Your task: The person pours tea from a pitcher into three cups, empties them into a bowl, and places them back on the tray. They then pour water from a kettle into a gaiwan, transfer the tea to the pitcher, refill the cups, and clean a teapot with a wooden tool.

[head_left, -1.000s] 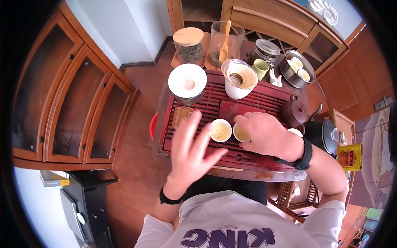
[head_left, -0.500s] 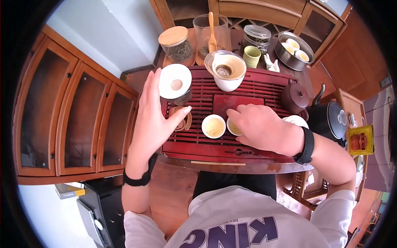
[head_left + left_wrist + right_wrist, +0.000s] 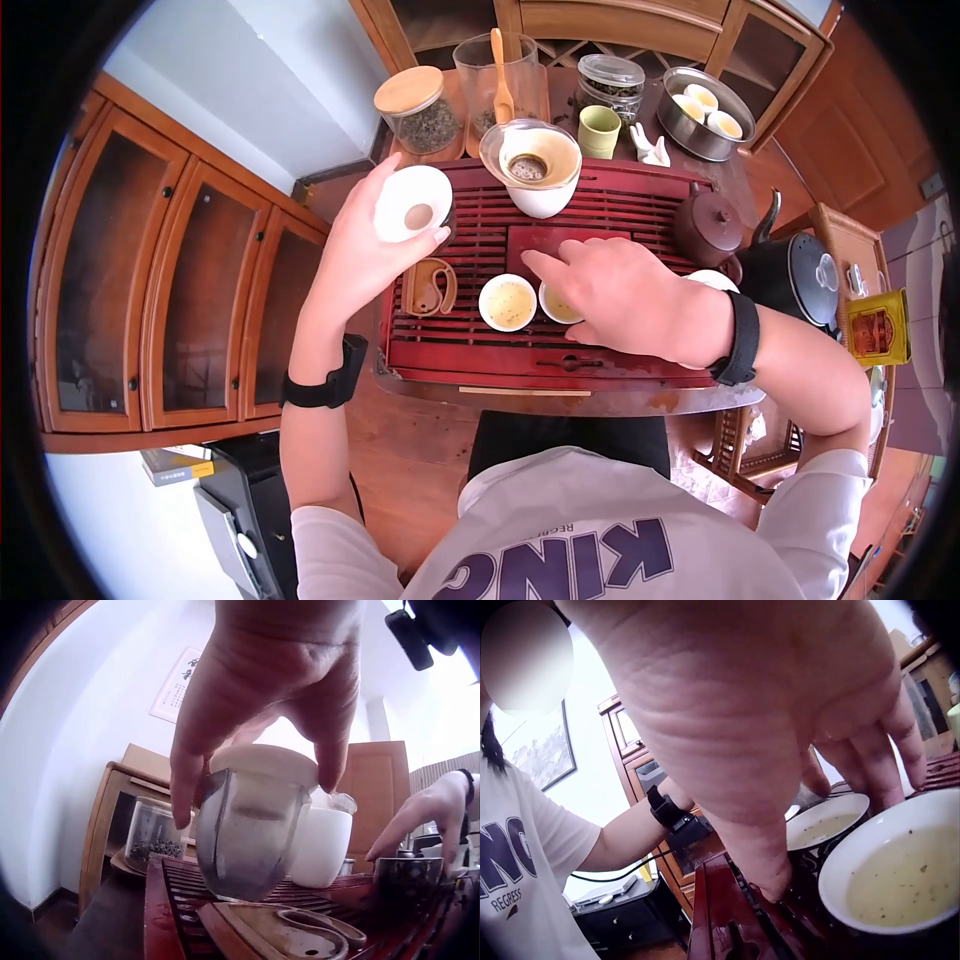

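In the head view, my left hand [image 3: 355, 245] grips the rim of a white strainer [image 3: 413, 203], tilted over a glass pitcher. The left wrist view has its fingers and thumb on either side of the white rim above the pitcher [image 3: 247, 840]. My right hand [image 3: 640, 305] curls over the right teacup [image 3: 558, 305], thumb near the front, fingers behind, covering much of it. The left teacup [image 3: 508, 303] beside it holds pale yellow tea with small specks, as the right wrist view also shows. The cups' outsides are dark.
A wooden piece [image 3: 430, 287] lies on the slatted red tray [image 3: 480, 365]. A white cup with a strainer [image 3: 535, 170] stands behind. A brown teapot [image 3: 708, 220] and black kettle [image 3: 795, 280] are right; jars, a green cup [image 3: 598, 132] and a steel bowl [image 3: 705, 125] stand behind the tray.
My left hand has moved from above the front of the tray to the white strainer, which now tilts. My right hand stays at the right teacup.
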Available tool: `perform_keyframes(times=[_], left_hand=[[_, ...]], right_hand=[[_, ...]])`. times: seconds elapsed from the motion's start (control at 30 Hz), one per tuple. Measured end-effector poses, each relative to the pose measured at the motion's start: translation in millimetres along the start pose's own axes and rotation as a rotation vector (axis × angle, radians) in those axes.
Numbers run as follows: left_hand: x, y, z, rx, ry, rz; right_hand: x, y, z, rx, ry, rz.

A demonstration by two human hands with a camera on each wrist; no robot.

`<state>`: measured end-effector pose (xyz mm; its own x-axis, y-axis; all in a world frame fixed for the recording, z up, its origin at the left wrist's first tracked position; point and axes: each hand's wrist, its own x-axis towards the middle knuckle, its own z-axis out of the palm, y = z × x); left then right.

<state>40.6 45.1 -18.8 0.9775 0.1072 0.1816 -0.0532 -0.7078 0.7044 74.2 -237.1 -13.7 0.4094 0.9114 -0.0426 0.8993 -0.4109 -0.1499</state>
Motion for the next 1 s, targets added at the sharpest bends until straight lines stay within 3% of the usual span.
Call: perform_keyframes(times=[0.13, 0.37, 0.5, 0.6, 0.77, 1.0], left_hand=[[-3, -5, 6, 0.014, -0.003, 0.144], [-4, -1, 12, 0.038, 0.044, 0.076], [-5, 3, 16, -0.013, 0.073, 0.074], [-7, 10, 17, -0.058, 0.066, 0.05], [-11, 15, 23, -0.067, 0.018, 0.153], [-20, 17, 18, -0.089, -0.054, 0.128]], right_hand=[[5, 4, 2, 0.072, -0.072, 0.018], [4, 7, 10, 0.183, 0.035, -0.027], [7, 7, 4, 0.195, -0.019, 0.024], [7, 6, -2, 0.197, -0.032, 0.061], [8, 3, -14, 0.209, -0.003, 0.097], [5, 6, -22, 0.292, 0.087, 0.038]])
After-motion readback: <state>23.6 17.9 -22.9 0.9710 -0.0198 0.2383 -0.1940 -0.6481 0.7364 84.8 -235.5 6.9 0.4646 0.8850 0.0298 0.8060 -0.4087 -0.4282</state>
